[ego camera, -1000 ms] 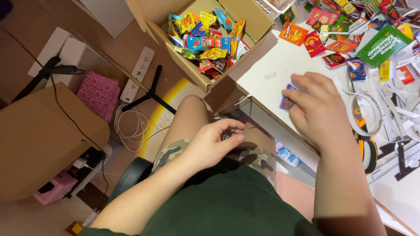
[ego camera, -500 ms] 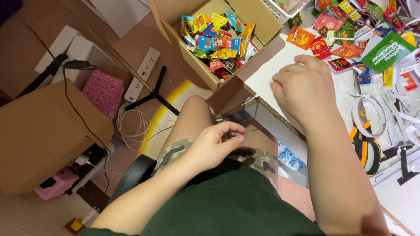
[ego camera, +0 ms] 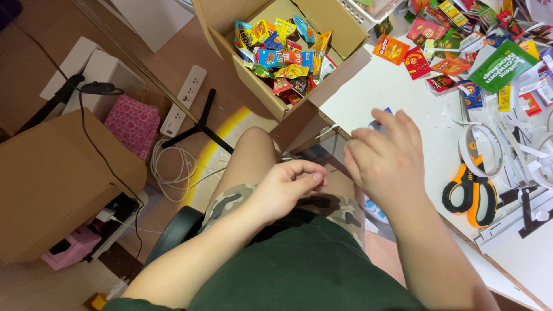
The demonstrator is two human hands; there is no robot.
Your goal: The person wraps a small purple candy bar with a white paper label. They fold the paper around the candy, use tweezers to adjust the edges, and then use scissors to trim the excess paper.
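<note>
My right hand (ego camera: 386,161) hovers over the near edge of the white table (ego camera: 368,92), fingers closed around a small purple-blue packet (ego camera: 381,117) that only peeks out past the fingertips. My left hand (ego camera: 285,187) rests on my lap above camouflage shorts, fingers loosely curled against the thumb with nothing in them. An open cardboard box (ego camera: 340,23) full of several bright snack packets (ego camera: 282,57) stands on the floor just beyond my knee, against the table's corner.
More snack packets and a green carton (ego camera: 504,64) are strewn over the far table. Orange-handled scissors (ego camera: 469,190) and a white tape ring (ego camera: 481,150) lie to the right. On the floor are a power strip (ego camera: 183,99), cables, a black stand (ego camera: 201,124) and a large cardboard box (ego camera: 52,184).
My right hand lifted off the table with the small packet and drew back toward the near table edge and my lap. The left hand stayed on my lap.
</note>
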